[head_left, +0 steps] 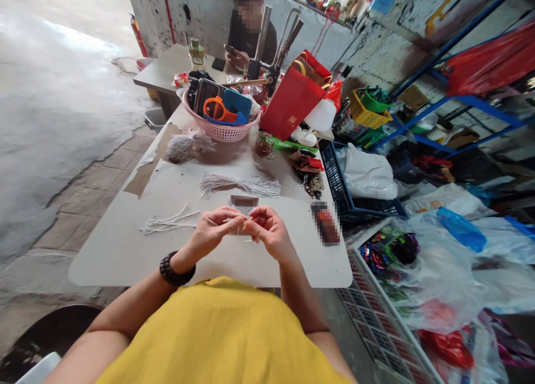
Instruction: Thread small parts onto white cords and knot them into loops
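Beads: a dark bead bracelet [176,269] circles the left wrist, at the near edge of the table [125,244].
Loose strings: a few white strings [167,222] lie flat on the table, left of the hands.
Left hand: the left hand [213,231] is raised just over the table, wrist bent inward, fingers curled, thumb and forefinger pinched together at the tips; what they pinch is too small to make out.
Tray: a small shallow tray [243,203] sits just behind the fingertips, on the table.
String bundle: a longer bundle [240,184] of white strings lies across the table behind the tray.
Right hand: the right hand [270,231] mirrors the left, forearm coming in from the right, fingers curled and pinched shut, tips meeting those of the left hand; a thin pale strand seems to hang below it.
Basket: a pink basket [221,130] holds scissors and other things, far side of the table.
Bag: a red bag [290,102] stands right of the basket.
Co-worker: a person [251,35] sits beyond the table's far end.
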A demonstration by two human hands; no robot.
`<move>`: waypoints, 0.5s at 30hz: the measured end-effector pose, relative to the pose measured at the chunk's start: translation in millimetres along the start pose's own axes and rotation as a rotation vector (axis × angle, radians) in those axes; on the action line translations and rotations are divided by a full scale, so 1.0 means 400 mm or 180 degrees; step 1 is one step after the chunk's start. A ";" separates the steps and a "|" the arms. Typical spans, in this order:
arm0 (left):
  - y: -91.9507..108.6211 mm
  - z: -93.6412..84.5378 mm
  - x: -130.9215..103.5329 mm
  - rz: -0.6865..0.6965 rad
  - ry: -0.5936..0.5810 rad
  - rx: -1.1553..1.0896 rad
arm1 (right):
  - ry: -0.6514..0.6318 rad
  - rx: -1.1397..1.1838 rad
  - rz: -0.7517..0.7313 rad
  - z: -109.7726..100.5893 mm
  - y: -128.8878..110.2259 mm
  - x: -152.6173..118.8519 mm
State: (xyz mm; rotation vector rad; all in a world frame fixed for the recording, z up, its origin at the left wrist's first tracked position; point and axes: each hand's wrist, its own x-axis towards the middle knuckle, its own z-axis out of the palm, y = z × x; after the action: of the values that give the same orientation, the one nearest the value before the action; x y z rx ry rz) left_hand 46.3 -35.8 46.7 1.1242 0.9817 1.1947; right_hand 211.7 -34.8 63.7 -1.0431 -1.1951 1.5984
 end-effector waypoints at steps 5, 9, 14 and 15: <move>-0.002 0.007 0.001 -0.0122 -0.0139 -0.0154 | 0.0064 0.0029 -0.0121 0.008 -0.002 -0.003; 0.002 0.012 0.000 -0.0164 -0.0181 -0.0284 | 0.0065 0.0078 -0.0142 0.007 0.006 0.000; -0.002 0.005 0.000 -0.0258 -0.0207 -0.0354 | -0.0075 -0.0208 -0.0235 -0.008 0.017 -0.002; -0.004 0.002 0.001 -0.0271 -0.0218 -0.0356 | -0.0041 -0.0440 -0.0344 -0.012 0.014 -0.004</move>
State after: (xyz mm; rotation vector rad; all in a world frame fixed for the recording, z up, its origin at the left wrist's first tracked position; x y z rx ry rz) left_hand 47.5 -35.7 45.1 1.0188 0.8911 1.1216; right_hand 215.6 -36.1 57.4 -1.0380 -1.3635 1.4579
